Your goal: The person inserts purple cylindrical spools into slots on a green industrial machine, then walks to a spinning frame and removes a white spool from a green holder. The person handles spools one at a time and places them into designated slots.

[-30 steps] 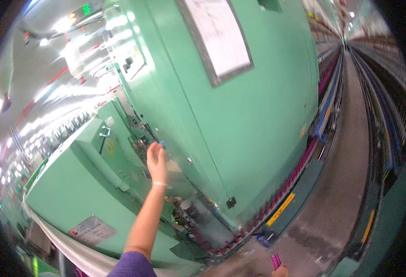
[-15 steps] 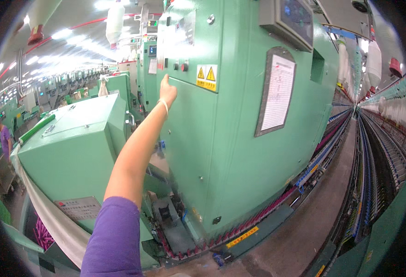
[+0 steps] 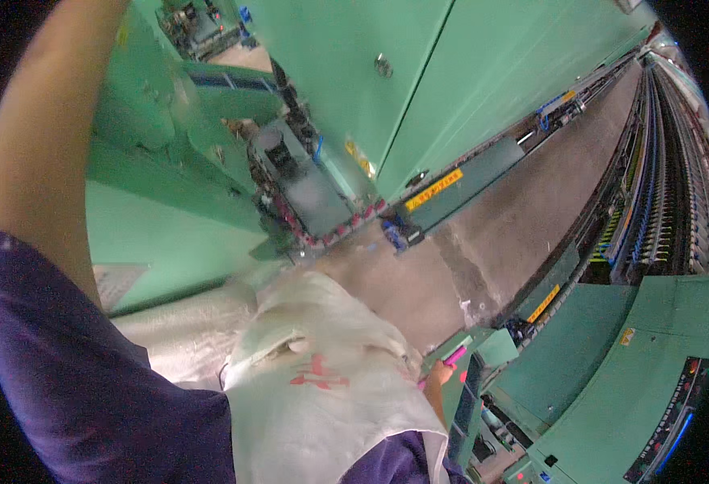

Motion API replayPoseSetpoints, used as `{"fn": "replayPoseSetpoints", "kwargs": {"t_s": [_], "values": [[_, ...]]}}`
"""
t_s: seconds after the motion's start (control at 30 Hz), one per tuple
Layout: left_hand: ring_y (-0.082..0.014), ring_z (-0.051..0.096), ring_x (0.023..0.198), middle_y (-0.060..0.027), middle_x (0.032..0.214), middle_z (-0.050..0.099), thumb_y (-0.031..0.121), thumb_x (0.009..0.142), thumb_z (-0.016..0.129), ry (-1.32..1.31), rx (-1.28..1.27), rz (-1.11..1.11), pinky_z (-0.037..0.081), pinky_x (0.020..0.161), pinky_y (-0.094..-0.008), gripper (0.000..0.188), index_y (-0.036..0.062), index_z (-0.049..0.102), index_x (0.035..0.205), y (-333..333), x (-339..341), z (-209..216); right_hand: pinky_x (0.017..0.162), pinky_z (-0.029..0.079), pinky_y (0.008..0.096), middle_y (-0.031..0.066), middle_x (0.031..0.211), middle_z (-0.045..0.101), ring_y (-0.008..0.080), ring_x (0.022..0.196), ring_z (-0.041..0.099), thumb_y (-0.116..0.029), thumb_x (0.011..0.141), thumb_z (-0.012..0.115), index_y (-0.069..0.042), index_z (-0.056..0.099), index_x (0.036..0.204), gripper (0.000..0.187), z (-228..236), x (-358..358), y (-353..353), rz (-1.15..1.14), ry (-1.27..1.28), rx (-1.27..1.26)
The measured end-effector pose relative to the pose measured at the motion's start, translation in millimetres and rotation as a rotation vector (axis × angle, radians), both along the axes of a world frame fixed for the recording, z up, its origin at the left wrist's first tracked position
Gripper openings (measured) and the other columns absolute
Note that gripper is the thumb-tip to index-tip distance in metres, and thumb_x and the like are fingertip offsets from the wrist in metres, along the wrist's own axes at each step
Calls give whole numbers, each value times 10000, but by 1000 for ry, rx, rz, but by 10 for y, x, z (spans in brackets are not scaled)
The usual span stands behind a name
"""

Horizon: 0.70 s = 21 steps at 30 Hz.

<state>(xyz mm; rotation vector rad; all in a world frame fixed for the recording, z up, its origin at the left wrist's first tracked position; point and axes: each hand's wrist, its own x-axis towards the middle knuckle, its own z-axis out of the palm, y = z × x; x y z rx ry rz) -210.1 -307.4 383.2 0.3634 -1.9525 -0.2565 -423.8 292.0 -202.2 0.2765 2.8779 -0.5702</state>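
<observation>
My left arm [image 3: 44,137] reaches up along the left side, and its hand is beyond the upper edge of the picture. Low on my right, my right hand [image 3: 442,372] is closed around a slim pink bobbin tube [image 3: 456,354], whose end sticks out past the fingers. The hand is beside a green machine housing [image 3: 497,347]. I wear a white apron [image 3: 330,403] with a red print over a purple sleeve.
A tall green machine cabinet [image 3: 322,48] stands in front, with a row of magenta bobbins [image 3: 354,219] along its base. A concrete aisle [image 3: 524,218] runs to the far right, beside long spindle rows [image 3: 661,185]. A control panel [image 3: 671,419] is at lower right.
The view has tipped downward. My left hand, which was pointing near the cabinet's buttons, has left the picture. My right hand with the pink bobbin tube and my apron have come into view.
</observation>
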Motion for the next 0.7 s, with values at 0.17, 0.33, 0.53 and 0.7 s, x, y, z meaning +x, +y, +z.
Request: {"fn": "replayPoseSetpoints", "kwargs": {"t_s": [0.17,0.33,0.53,0.7], "values": [[-331,350,1170,-241,1232,374,100,757,410,-539,257,-546,272,991,-364,515,-64,320,1237,1714,348,-765,693,430,386,195,807,606,314,744,586,-188,624,627,57,548,919,391,363,-256,-168,37,-62,-54],[-326,332,1185,-237,1253,350,132,787,404,-945,566,-781,260,999,-366,510,-63,303,1247,2721,506,-1113,720,426,401,205,833,601,351,780,577,-205,623,650,55,528,917,411,819,-511,-244,115,14,-134],[-321,311,1202,-232,1278,322,170,821,398,-1184,663,-674,246,1009,-368,509,-62,282,1259,2847,322,-1116,612,450,403,184,745,605,345,658,587,-210,637,628,37,546,833,326,483,-607,179,311,76,18],[-317,293,1217,-228,1299,298,202,851,392,-1251,674,-615,234,1017,-371,511,-61,264,1269,2409,111,-727,405,418,334,119,579,569,211,446,541,-110,699,558,14,566,679,125,-41,-782,464,355,-715,-211]]}}
